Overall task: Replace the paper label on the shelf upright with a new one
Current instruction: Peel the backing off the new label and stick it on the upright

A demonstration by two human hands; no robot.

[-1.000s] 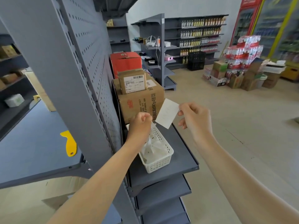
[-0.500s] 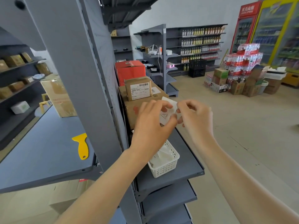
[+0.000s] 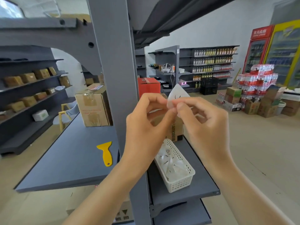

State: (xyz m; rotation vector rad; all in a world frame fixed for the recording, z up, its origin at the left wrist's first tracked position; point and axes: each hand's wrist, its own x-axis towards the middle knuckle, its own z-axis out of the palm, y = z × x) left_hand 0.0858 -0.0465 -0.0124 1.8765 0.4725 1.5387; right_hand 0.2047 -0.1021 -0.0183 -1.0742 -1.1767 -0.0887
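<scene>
A small white paper label (image 3: 176,96) with dark pen marks is pinched at its lower edge between the fingertips of my left hand (image 3: 146,125) and my right hand (image 3: 204,124), held up in front of me. The grey shelf upright (image 3: 116,75) rises just left of my hands; I see no label on its visible face. Below my hands a white plastic basket (image 3: 183,182) on the right-hand shelf holds several more white paper pieces with pen marks.
A yellow plastic scraper (image 3: 106,153) lies on the grey shelf board (image 3: 68,156) left of the upright. Cardboard boxes stand on both shelves behind my hands. An open shop floor with stacked goods and drink coolers lies to the right.
My view has risen and turned left, so the upright now stands in the middle. Both hands have lifted with the label, and my left hand has joined my right in pinching it.
</scene>
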